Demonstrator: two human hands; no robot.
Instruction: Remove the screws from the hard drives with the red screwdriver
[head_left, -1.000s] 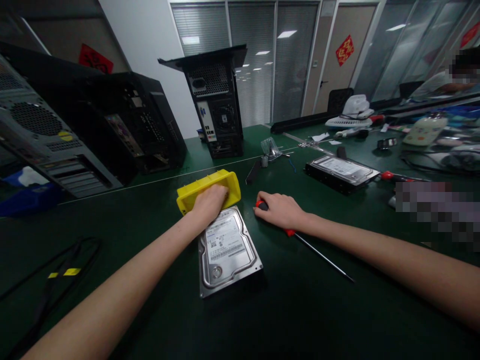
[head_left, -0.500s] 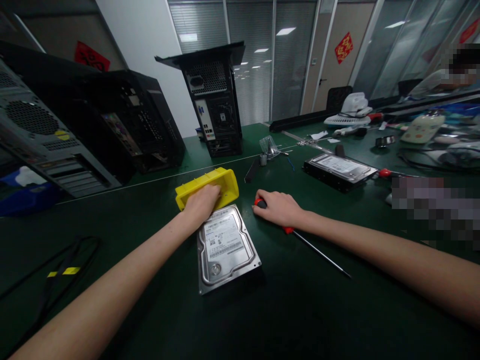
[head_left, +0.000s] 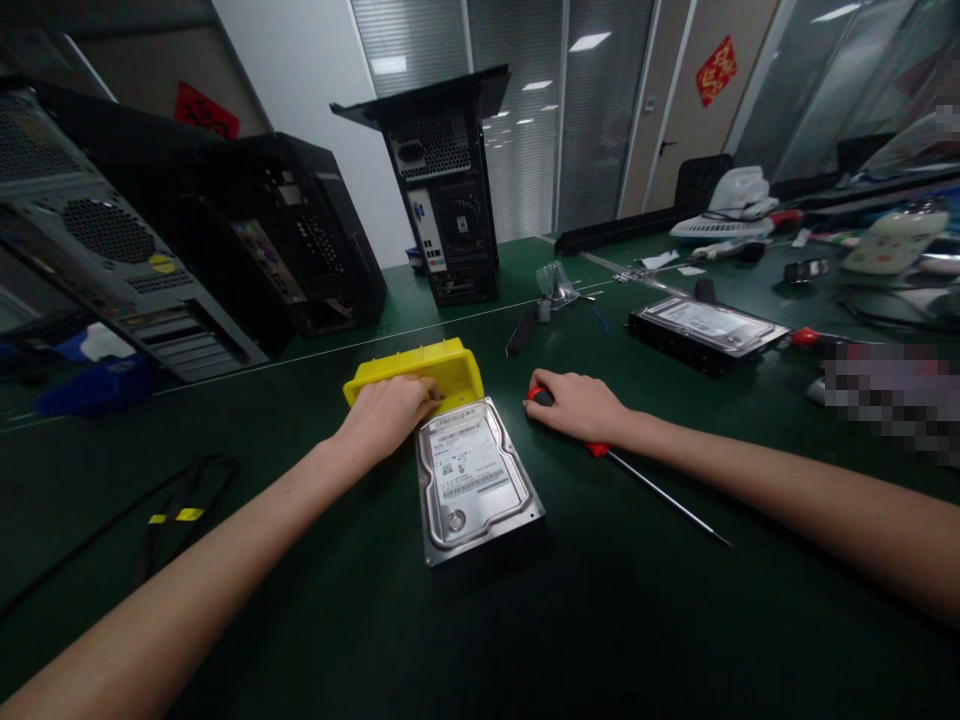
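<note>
A yellow plastic bin (head_left: 457, 372) lies with its hollow side toward me, just beyond a silver hard drive (head_left: 476, 470). My left hand (head_left: 394, 412) reaches into the bin over its near edge, fingers closed in a pinch near the drive's upper left corner. Whatever the fingertips hold is too small or hidden to name. To the right of the drive, my right hand (head_left: 577, 405) rests on the table, wrapped round the red and black handle of a screwdriver (head_left: 667, 498). Its long shaft points back toward me and right. The drive lies flat, label up, with neither hand gripping it.
Black computer towers stand at the left (head_left: 300, 240) and the back (head_left: 450, 200). Right of centre lies another hard drive (head_left: 712, 328), near a second red-handled tool (head_left: 810, 338). A small plastic bag (head_left: 555, 282) is behind. A black cable (head_left: 180, 510) lies left.
The view has swung slightly left. My left hand has drawn back a little, leftward in the bin, and its fingertips show more. The bin has shifted slightly left of the drive. My right hand still holds the screwdriver.
</note>
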